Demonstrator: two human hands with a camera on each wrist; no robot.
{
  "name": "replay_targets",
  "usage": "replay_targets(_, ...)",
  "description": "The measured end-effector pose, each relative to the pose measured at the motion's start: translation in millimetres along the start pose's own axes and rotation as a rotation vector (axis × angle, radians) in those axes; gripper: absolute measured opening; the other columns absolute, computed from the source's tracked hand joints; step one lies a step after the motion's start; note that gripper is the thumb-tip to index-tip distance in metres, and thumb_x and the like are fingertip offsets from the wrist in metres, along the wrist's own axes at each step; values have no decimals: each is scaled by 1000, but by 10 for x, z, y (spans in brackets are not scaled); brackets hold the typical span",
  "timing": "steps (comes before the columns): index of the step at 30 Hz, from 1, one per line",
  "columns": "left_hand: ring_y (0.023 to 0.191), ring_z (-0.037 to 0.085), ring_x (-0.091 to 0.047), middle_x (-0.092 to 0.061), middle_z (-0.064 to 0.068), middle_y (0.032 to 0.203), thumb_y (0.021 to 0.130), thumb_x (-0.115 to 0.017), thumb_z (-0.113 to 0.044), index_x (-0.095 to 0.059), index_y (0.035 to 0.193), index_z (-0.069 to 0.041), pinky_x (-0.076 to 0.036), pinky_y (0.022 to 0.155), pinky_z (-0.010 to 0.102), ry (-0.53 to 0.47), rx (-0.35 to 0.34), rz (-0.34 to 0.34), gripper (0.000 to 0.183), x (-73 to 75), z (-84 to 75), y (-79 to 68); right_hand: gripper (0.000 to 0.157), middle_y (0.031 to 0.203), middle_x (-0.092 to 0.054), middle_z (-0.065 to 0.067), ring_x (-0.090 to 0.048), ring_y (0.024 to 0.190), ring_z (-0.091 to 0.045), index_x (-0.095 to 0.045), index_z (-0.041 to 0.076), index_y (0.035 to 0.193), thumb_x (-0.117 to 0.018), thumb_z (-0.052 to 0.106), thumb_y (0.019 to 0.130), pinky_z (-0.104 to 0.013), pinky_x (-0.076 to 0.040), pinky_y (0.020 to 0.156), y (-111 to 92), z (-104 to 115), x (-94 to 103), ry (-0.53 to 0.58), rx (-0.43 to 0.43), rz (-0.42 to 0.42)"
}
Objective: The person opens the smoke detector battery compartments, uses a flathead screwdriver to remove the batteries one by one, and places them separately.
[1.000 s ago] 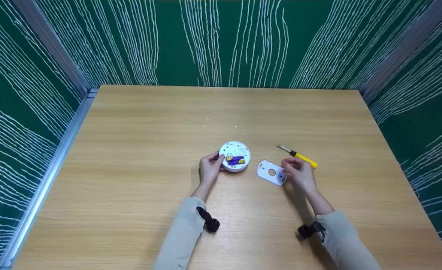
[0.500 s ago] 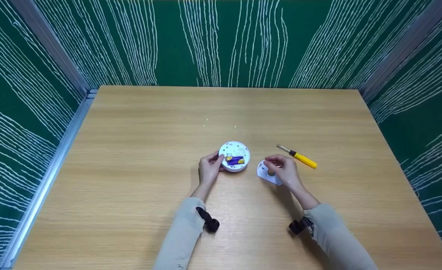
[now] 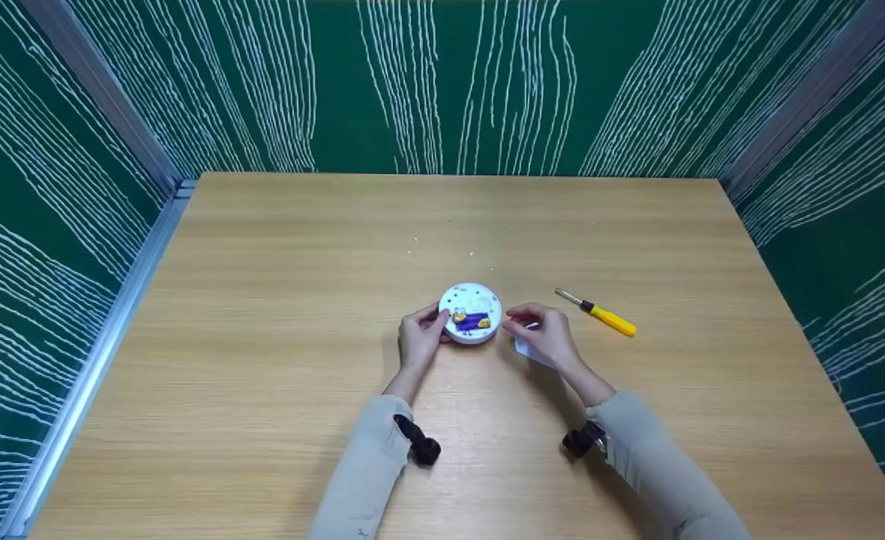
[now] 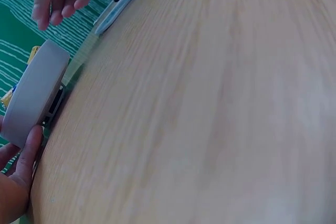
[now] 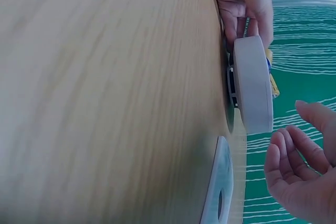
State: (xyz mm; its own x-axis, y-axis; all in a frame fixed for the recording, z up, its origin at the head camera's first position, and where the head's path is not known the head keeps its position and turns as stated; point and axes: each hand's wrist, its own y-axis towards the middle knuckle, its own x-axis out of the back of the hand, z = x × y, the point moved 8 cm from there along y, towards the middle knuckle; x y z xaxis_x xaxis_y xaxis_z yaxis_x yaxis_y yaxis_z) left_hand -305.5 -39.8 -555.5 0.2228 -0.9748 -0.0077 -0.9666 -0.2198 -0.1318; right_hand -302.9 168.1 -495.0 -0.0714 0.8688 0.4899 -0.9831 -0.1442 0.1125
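Note:
A round white device (image 3: 469, 298) is tilted slightly up off the table, with purple-and-yellow batteries (image 3: 472, 322) on its top face. My left hand (image 3: 418, 341) grips its left rim, thumb on the upper side and fingers underneath. Close to the right rim, my right hand (image 3: 546, 336) hovers with thumb and bent fingers apart. Between them I see nothing held in the right wrist view, where the device (image 5: 252, 85) shows edge-on. Below that hand lies a white plate (image 3: 529, 351) with rounded ends and a hole, mostly covered by the hand in the head view.
To the right, a yellow-handled screwdriver (image 3: 613, 320) lies on the wooden table (image 3: 277, 262). Several tiny white specks are scattered beyond the device. Green walls with white wavy lines stand along the back and sides.
My right hand has moved left from the plate's right end, across it, to near the device's right rim. The left hand and the device have stayed in place.

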Motion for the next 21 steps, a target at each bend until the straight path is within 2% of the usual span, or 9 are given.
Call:
replay_targets(8,58,11,-58,-64,13,87,81,-64,-11,-61,109,3,-54,51,26,4,13,0,31,4,15,10,18,76,-63,-7,-57,70,-17,-67,-2,89,-70,8,75,-22,-50,63,86,18,-125,-15,2,37)
replay_targets(15,57,12,-58,-64,15,87,81,-63,-9,-60,109,4,-54,51,26,-10,18,3,32,0,18,8,21,82,-65,-9,-56,71,-16,-66,-2,90,-71,11,74,-20,-50,63,118,11,-221,9,-20,82)
replay_targets(21,59,12,-59,-64,15,90,81,-64,-10,-59,110,4,-55,52,26,-17,22,2,33,-1,17,5,21,75,-63,-7,-54,66,-13,-66,-4,88,-73,6,71,-18,-48,60,139,20,-274,41,-19,100)
